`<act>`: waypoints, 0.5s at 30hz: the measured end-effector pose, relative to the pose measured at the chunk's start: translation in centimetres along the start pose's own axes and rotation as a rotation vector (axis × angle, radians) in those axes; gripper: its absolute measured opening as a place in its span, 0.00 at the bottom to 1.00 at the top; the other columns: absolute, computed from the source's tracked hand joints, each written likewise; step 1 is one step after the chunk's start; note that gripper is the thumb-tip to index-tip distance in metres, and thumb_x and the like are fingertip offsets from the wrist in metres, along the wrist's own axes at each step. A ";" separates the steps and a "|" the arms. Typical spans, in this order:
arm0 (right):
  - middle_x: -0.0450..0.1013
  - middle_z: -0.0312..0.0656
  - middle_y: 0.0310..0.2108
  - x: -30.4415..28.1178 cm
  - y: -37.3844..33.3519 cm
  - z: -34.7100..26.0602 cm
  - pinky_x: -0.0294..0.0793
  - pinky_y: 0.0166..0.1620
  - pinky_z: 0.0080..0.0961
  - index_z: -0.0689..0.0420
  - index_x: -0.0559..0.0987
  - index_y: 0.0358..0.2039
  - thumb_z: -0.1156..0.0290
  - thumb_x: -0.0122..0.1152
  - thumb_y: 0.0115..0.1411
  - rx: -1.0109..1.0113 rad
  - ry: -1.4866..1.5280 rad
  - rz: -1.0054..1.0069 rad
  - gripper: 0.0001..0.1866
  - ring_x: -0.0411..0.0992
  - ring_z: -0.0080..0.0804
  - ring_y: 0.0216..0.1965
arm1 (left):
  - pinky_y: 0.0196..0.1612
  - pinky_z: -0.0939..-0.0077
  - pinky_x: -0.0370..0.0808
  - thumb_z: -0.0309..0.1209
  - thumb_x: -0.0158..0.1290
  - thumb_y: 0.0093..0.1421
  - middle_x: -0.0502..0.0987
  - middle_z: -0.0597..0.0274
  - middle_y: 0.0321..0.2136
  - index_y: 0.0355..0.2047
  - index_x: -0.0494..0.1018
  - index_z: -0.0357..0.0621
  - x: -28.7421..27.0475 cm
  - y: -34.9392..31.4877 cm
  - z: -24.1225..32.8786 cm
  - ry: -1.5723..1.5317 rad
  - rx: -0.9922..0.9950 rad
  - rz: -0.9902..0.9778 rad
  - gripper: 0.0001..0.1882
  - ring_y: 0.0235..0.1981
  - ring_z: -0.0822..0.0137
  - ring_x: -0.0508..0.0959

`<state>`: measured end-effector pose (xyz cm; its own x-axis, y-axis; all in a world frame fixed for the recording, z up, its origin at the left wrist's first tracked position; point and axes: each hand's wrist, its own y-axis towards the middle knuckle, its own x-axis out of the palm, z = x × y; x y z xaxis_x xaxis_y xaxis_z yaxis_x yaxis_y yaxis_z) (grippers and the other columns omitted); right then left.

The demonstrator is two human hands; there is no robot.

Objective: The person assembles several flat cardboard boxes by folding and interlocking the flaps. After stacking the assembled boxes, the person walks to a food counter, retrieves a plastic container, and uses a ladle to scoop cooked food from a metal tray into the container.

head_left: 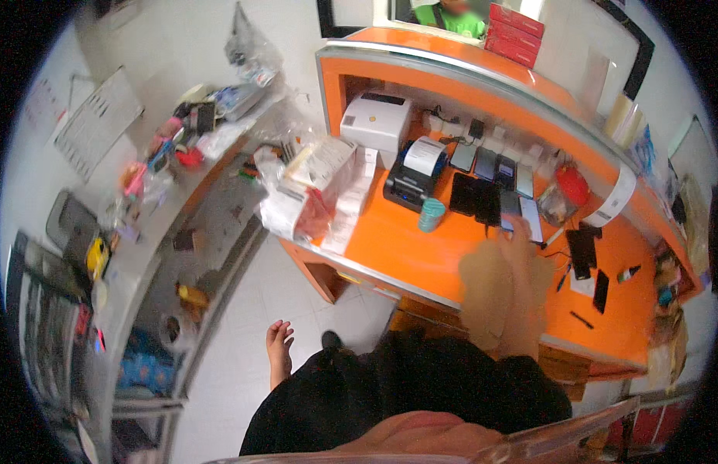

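My right hand (515,251) reaches forward, blurred, over the orange counter (390,243). Its fingertips rest at a dark phone (510,207) beside a white-faced phone (532,218), and nothing is gripped that I can see. A black tablet (475,198) lies just left of them, and a row of several phones (486,162) lies behind. My left hand (279,342) hangs low over the white floor, its fingers apart and holding nothing.
A black receipt printer (413,176), a white label printer (377,120) and a teal roll (431,214) stand on the counter's left. Stacked boxes (320,185) fill its left corner. Two black phones (580,254) lie at right. A cluttered shelf (181,139) runs along the left. A person in green (452,15) stands behind the counter.
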<state>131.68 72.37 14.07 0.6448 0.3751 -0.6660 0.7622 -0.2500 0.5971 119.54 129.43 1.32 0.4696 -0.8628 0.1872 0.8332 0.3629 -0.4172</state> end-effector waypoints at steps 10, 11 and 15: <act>0.62 0.55 0.58 14.3 14.3 -9.1 0.59 0.60 0.32 0.61 0.62 0.59 0.62 0.68 0.49 0.306 -0.090 -0.554 0.40 0.61 0.46 0.58 | 0.37 0.77 0.69 0.32 0.51 0.60 0.76 0.66 0.38 0.45 0.68 0.46 -4.8 16.8 9.6 0.339 0.059 -0.115 0.13 0.36 0.73 0.75; 0.60 0.54 0.59 15.2 14.0 -9.4 0.57 0.61 0.32 0.61 0.58 0.61 0.62 0.69 0.48 0.278 -0.040 -0.531 0.43 0.60 0.46 0.60 | 0.38 0.77 0.69 0.32 0.51 0.60 0.76 0.66 0.38 0.45 0.68 0.46 -4.9 17.8 9.8 0.375 0.058 -0.107 0.13 0.36 0.73 0.75; 0.55 0.53 0.63 16.4 13.1 -9.0 0.53 0.64 0.31 0.59 0.49 0.65 0.62 0.71 0.46 0.282 0.055 -0.467 0.52 0.55 0.45 0.63 | 0.38 0.77 0.69 0.35 0.51 0.61 0.75 0.66 0.40 0.46 0.68 0.46 -2.0 20.9 9.3 0.359 0.065 -0.143 0.14 0.39 0.73 0.74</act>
<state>151.72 83.26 15.00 0.2360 0.5477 -0.8027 0.9573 -0.2727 0.0954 138.73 142.05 0.45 0.2244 -0.9705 -0.0885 0.9051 0.2412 -0.3503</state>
